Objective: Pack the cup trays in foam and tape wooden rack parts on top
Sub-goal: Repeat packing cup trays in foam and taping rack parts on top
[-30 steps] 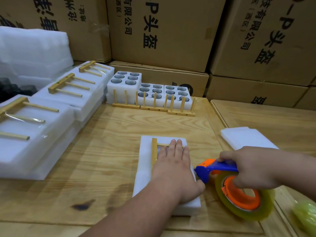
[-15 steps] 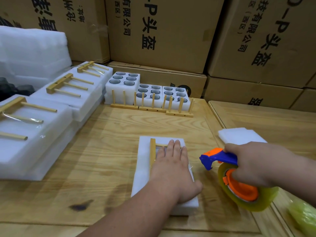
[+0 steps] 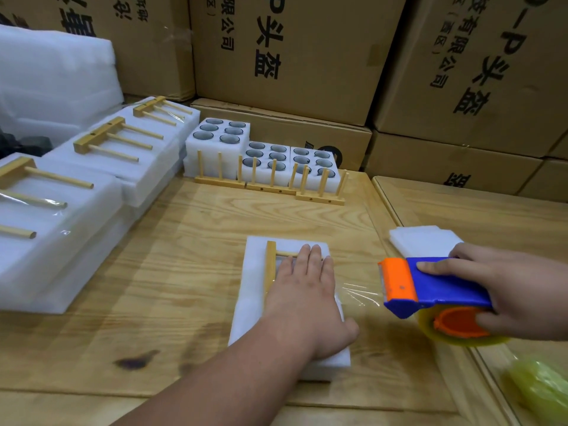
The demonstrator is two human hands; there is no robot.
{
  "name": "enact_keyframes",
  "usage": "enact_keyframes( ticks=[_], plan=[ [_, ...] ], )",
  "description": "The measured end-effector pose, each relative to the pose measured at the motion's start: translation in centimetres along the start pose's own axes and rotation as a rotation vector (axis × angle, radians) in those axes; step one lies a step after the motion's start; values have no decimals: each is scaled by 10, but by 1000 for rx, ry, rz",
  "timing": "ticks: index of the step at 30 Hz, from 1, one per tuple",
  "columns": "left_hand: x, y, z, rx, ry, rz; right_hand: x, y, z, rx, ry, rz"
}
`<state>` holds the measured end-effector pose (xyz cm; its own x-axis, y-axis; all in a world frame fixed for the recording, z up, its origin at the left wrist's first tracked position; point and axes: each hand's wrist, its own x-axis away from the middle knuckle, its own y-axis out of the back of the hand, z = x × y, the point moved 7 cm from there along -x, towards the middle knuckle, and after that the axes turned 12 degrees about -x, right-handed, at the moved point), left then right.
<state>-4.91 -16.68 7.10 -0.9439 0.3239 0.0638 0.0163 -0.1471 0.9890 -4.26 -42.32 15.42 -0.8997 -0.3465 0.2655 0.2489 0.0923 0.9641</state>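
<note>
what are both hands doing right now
Left hand: open, pressing flat on the wooden rack part and foam pack.
Right hand: gripping the tape dispenser.

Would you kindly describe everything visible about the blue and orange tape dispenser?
The blue and orange plastic tape dispenser has an orange cutter head pointing left and a blue body over a roll of clear yellowish tape on an orange hub. The right hand grips it, fingers on top, thumb at the hub. It is held above the wooden table, right of the white foam block. A clear strip stretches from its head towards that block.
</note>
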Motion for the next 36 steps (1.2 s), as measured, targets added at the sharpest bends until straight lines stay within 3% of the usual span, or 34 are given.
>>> enact_keyframes(
  ticks=[6, 11, 19, 27, 33, 34, 36],
  plan=[
    [0, -2, 0, 12, -13, -9, 10, -1, -10, -17, 27, -1],
    [-1, -2, -1, 1, -24, -22, 0, -12, -17, 133, 20, 60],
    [-1, -2, -1, -1, -15, -28, -16, 5, 54, 457, 148, -13],
    [0, -1, -1, 7, -11, -33, -26, 18, 102, 479, 15, 92],
    [1, -2, -1, 13, -15, -27, -37, 9, 85, 672, -249, 338],
    [1, -3, -1, 14, -16, -25, -36, 9, 70, 658, -300, 321],
    [0, -3, -1, 11, -14, -25, -34, 22, 45, 595, -306, 132]
  ],
)
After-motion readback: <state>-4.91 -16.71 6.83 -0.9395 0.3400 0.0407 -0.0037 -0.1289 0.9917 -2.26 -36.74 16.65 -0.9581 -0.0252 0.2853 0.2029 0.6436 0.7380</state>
